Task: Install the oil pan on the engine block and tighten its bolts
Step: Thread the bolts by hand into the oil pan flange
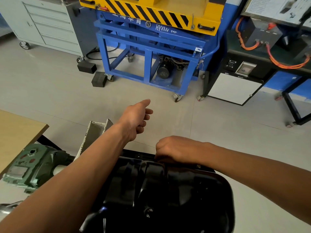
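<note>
Grey tiled floor [50, 91], blue wheeled frame [148, 64], grey drawer cabinet [50, 26].

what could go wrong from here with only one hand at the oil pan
1. Only the right hand is at the oil pan, on its far rim; the left hand hangs free beyond it, so the pan might shift.
2. The curled right hand hides the rim beneath it; if a bolt is there, it could start crooked or drop unseen.
</note>
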### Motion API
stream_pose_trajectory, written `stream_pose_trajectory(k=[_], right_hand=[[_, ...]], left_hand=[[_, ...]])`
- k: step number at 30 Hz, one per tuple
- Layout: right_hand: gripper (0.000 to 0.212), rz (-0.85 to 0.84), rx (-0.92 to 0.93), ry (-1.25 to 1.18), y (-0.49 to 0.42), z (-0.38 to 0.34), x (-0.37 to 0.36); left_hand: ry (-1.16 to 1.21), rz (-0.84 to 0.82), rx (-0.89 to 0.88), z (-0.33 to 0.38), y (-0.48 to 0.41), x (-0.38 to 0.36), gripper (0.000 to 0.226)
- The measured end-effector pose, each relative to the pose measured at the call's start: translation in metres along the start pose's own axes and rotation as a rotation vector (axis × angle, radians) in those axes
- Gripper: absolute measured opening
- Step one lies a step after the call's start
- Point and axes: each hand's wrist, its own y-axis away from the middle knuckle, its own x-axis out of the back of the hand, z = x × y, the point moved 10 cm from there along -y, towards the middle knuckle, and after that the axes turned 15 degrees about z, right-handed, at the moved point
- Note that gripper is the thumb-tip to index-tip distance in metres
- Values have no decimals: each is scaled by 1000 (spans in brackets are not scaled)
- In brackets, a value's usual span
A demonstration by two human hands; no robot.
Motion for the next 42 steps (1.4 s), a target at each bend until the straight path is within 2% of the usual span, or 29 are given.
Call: stream_pose_trajectory(k=[5, 12, 23, 33, 39, 42], right_hand=[[25, -35, 2, 117, -2, -4, -1], [22, -54, 41, 58, -1, -7, 0], [22, -54, 63, 109, 0, -12, 3], [24, -172, 33, 193, -4, -11, -5], [23, -130, 109, 252, -5, -14, -4], [22, -116, 90, 304, -8, -10, -7]], left_hand=[[-10, -2, -6, 0, 2, 1, 38], [-4, 0, -9, 1, 4, 3, 35], [-11, -7, -9, -1, 3, 5, 34], [4, -5, -8, 0, 2, 4, 32], [-3, -7, -13, -1, 1, 3, 32], [-3, -10, -13, -1, 1, 3, 33]])
